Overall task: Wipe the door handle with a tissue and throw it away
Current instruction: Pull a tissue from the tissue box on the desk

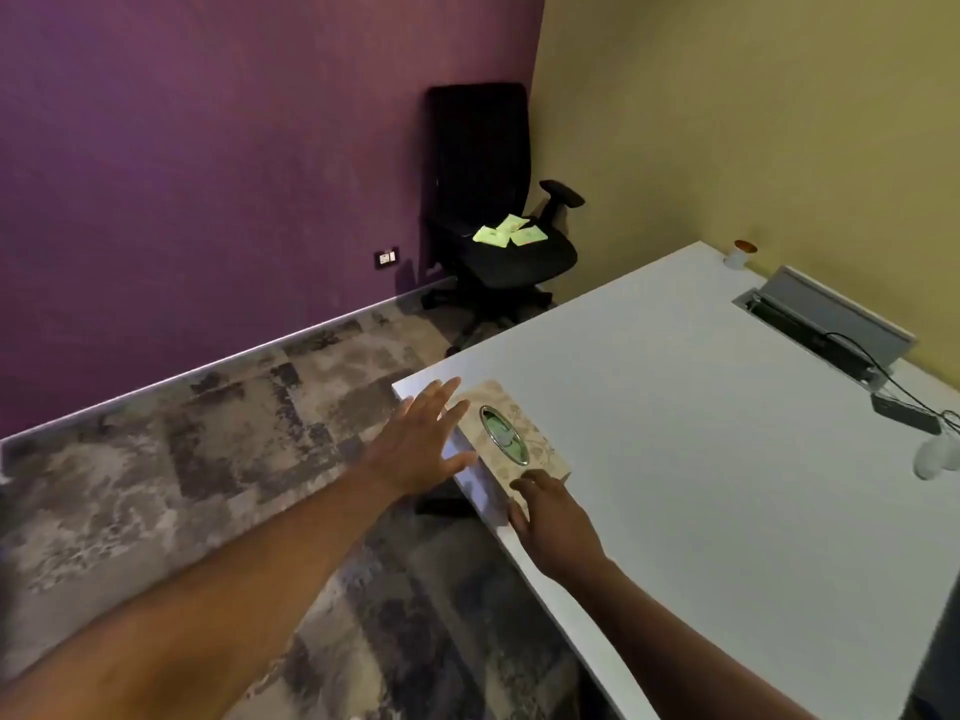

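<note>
A beige patterned tissue box (pixel 524 433) with an oval slot on top lies at the near left corner of the white table (pixel 727 433). A bit of pale tissue shows inside the slot. My left hand (pixel 423 441) hovers flat beside the box's left side, fingers spread, holding nothing. My right hand (pixel 553 522) rests on the near end of the box, fingertips touching its top. No door handle is in view.
A black office chair (pixel 488 210) with green packets (pixel 509 233) on its seat stands in the corner by the purple wall. On the table are a small cup (pixel 740 252), an open cable hatch (pixel 826 319) with cords, and a white object (pixel 935 454) at the right edge.
</note>
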Tool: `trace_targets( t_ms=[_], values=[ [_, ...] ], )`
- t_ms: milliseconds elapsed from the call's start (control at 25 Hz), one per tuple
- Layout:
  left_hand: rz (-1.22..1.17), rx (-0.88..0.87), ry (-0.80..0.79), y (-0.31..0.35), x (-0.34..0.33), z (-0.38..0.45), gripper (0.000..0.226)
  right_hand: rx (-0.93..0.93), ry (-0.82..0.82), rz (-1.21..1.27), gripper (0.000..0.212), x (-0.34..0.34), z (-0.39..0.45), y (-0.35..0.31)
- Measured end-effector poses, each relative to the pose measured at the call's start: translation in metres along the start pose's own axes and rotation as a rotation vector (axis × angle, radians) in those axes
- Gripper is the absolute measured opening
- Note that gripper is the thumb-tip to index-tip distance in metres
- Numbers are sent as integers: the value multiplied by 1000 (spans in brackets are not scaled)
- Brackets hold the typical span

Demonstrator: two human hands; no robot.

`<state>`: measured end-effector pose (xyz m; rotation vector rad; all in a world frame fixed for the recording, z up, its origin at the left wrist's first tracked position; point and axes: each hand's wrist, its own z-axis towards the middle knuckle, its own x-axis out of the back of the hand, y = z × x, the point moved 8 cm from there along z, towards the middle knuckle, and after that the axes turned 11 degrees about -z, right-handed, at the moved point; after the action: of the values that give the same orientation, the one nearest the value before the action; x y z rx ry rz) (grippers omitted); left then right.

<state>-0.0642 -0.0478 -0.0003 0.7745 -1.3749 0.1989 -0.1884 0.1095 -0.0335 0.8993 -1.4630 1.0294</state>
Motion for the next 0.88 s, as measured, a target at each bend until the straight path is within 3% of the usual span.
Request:
trace_targets(
  t_ms=[280, 440, 720, 880],
  values=[
    [-57, 74, -334, -29, -73, 87, 82, -22, -148, 41, 40, -40, 39, 9],
    [-24, -2, -458, -42, -97, 123, 84, -93, -191, 27, 35, -49, 51, 13],
    [3, -97, -478, -45, -121, 140, 90, -382, -95, 104, 37, -32, 103, 22],
    [-49, -123, -470, -48, -122, 142, 91, -406, -102, 86, 39, -33, 131, 33]
  ],
)
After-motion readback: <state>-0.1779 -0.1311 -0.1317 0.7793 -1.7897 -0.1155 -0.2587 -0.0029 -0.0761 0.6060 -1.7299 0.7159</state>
